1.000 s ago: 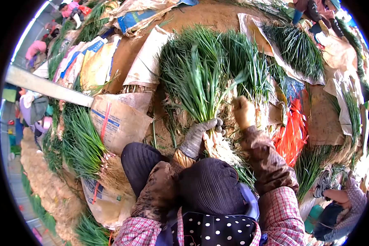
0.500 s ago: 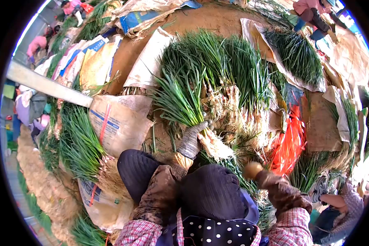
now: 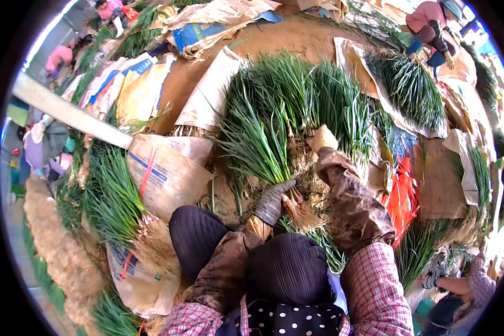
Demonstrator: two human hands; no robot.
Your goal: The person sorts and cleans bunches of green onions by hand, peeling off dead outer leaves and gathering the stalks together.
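Observation:
My left hand (image 3: 274,203), in a grey glove, is closed round a bunch of green onions (image 3: 266,147) just above its roots. The leaves fan up and left, and the pale roots hang below the fist. Farther forward, my right hand (image 3: 323,139), in a light glove, reaches to the base of the large onion pile (image 3: 294,84). Its fingers are too small and blurred to tell whether they grip a stalk.
Red plastic strips (image 3: 402,196) lie right of my right arm. A tied onion bundle (image 3: 115,193) rests on a sack (image 3: 162,173) at left. People (image 3: 431,28) work at the upper right, upper left and lower right.
My right hand has moved forward and left from beside my knee to the pile. The bunch in my left hand now shows a smaller root mass. The view has shifted slightly.

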